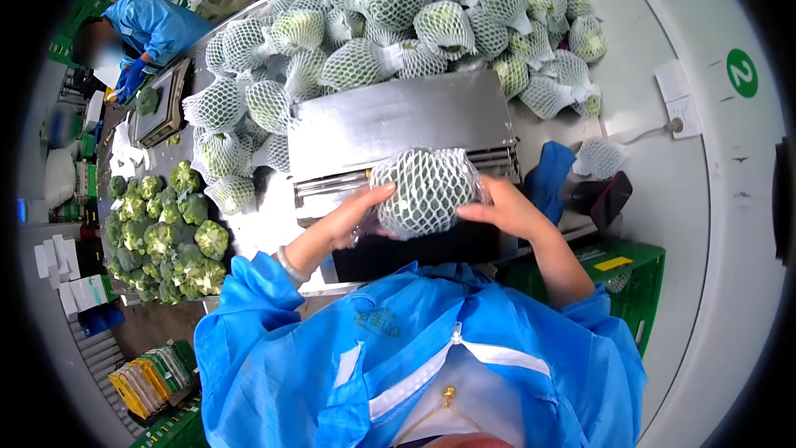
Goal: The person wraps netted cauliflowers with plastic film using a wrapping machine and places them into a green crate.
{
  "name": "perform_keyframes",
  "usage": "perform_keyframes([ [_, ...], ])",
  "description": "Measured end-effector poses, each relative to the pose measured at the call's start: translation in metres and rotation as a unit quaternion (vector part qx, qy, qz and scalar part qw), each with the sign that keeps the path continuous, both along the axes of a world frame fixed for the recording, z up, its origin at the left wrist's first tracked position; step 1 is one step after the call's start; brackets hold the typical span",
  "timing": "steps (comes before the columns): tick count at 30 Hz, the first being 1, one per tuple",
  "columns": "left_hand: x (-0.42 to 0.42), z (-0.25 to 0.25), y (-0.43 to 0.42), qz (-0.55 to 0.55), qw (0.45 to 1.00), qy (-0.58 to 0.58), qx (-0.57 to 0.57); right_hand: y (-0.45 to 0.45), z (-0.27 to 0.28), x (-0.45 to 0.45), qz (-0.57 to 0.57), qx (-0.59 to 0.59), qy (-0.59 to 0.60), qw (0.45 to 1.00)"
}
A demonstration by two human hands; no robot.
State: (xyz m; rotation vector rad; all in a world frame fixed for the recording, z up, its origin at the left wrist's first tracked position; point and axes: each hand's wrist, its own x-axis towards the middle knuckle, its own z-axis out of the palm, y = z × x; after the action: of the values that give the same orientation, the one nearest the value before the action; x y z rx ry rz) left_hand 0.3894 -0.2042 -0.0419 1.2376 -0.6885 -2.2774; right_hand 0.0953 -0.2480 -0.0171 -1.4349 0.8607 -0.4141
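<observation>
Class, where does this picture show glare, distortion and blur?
Head view: bright sheen on the metal plate; black, rounded corners and a bowed wall, suggesting a very wide lens; a blurred patch over the co-worker's head; crisp mesh on the netted vegetable.

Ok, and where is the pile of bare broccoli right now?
In the head view, the pile of bare broccoli sits on the left side, out beyond the left hand and just below the net-wrapped vegetables.

- Person [170, 25] in blue, ten o'clock
- Green number sign [742, 73], two o'clock
- Green crate [649, 294], four o'clock
- Probably stacked crates [153, 380], small and blurred, eight o'clock
</observation>
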Motion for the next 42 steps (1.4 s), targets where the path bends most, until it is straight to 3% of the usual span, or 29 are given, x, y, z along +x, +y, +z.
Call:
perform_keyframes([
  [2, -0.012, 0.018, 0.031, -0.012, 0.998, 0.000, 0.059, 0.032, 0.007, -0.009, 0.014, 0.158, 0.014, 0.987],
  [3, -0.016, 0.012, 0.043, -0.018, 0.996, 0.007, 0.090, 0.051, 0.000, -0.009, -0.042, 0.214, -0.023, 0.976],
  [6, -0.016, -0.046, 0.083, 0.003, 0.986, 0.088, 0.143, 0.081, -0.042, -0.025, -0.035, 0.259, 0.095, 0.960],
  [9, -0.018, -0.054, 0.113, 0.048, 0.994, 0.067, 0.069, 0.112, -0.077, -0.029, -0.152, 0.168, 0.113, 0.967],
  [10, -0.016, -0.063, 0.127, 0.052, 0.998, -0.010, 0.040, 0.121, -0.088, -0.029, -0.193, 0.154, 0.113, 0.962],
  [11, -0.012, -0.082, 0.142, 0.057, 0.995, -0.086, 0.010, 0.129, -0.100, -0.030, -0.215, 0.060, 0.133, 0.966],
  [12, -0.011, -0.087, 0.149, 0.062, 0.985, -0.162, -0.023, 0.136, -0.109, -0.028, -0.264, 0.100, 0.090, 0.955],
  [14, -0.011, -0.099, 0.156, 0.169, 0.972, -0.158, -0.044, 0.147, -0.124, -0.023, -0.359, 0.178, -0.002, 0.916],
  [15, -0.014, -0.100, 0.156, 0.222, 0.961, -0.156, -0.055, 0.151, -0.129, -0.021, -0.393, 0.133, 0.007, 0.910],
  [16, -0.018, -0.092, 0.151, 0.254, 0.940, -0.219, -0.058, 0.155, -0.138, -0.027, -0.400, 0.087, 0.062, 0.910],
  [18, -0.004, -0.116, 0.146, 0.273, 0.929, -0.230, -0.097, 0.160, -0.147, -0.034, -0.387, -0.150, 0.253, 0.874],
  [19, -0.002, -0.130, 0.144, 0.219, 0.894, -0.352, -0.170, 0.164, -0.151, -0.034, -0.367, -0.192, 0.326, 0.850],
  [21, -0.003, -0.148, 0.136, 0.100, 0.759, -0.564, -0.310, 0.167, -0.159, -0.036, -0.315, -0.271, 0.464, 0.782],
  [24, -0.023, -0.155, 0.118, -0.086, 0.527, -0.681, -0.501, 0.163, -0.191, -0.024, -0.253, -0.404, 0.480, 0.736],
  [26, -0.038, -0.165, 0.106, -0.117, 0.508, -0.658, -0.543, 0.160, -0.204, -0.015, -0.231, -0.440, 0.438, 0.749],
  [28, -0.043, -0.168, 0.102, -0.118, 0.524, -0.646, -0.542, 0.155, -0.184, 0.004, -0.254, -0.376, 0.414, 0.789],
  [29, -0.038, -0.172, 0.103, -0.104, 0.576, -0.617, -0.526, 0.158, -0.183, 0.007, -0.286, -0.268, 0.181, 0.902],
  [30, -0.038, -0.171, 0.105, -0.045, 0.679, -0.464, -0.566, 0.161, -0.182, 0.011, -0.297, -0.146, -0.069, 0.941],
  [31, -0.041, -0.161, 0.109, -0.042, 0.670, -0.390, -0.630, 0.186, -0.212, 0.018, -0.274, -0.006, -0.169, 0.947],
  [32, -0.047, -0.140, 0.113, -0.037, 0.656, -0.312, -0.686, 0.212, -0.243, 0.025, -0.268, 0.154, -0.268, 0.913],
  [33, -0.059, -0.094, 0.117, -0.015, 0.725, -0.284, -0.627, 0.237, -0.272, 0.032, -0.276, 0.298, -0.328, 0.853],
  [34, -0.075, -0.059, 0.118, 0.035, 0.797, -0.188, -0.573, 0.230, -0.196, 0.029, -0.199, 0.170, -0.263, 0.928],
  [35, -0.074, -0.046, 0.120, 0.003, 0.797, -0.163, -0.581, 0.222, -0.113, 0.026, -0.140, 0.027, -0.198, 0.970],
  [36, -0.072, -0.037, 0.121, -0.026, 0.795, -0.139, -0.590, 0.214, -0.073, 0.021, -0.082, 0.073, -0.099, 0.989],
  [38, -0.077, -0.033, 0.121, -0.058, 0.881, -0.059, -0.466, 0.216, -0.059, 0.023, -0.045, -0.079, -0.107, 0.990],
  [40, -0.105, -0.026, 0.120, -0.047, 0.895, -0.049, -0.441, 0.215, -0.042, 0.023, -0.012, -0.097, -0.121, 0.988],
  [41, -0.125, -0.018, 0.123, -0.102, 0.937, -0.100, -0.319, 0.215, -0.033, 0.027, -0.026, -0.114, -0.139, 0.983],
  [42, -0.146, -0.025, 0.127, -0.140, 0.973, -0.009, -0.185, 0.218, -0.021, 0.025, -0.042, -0.129, -0.156, 0.978],
])
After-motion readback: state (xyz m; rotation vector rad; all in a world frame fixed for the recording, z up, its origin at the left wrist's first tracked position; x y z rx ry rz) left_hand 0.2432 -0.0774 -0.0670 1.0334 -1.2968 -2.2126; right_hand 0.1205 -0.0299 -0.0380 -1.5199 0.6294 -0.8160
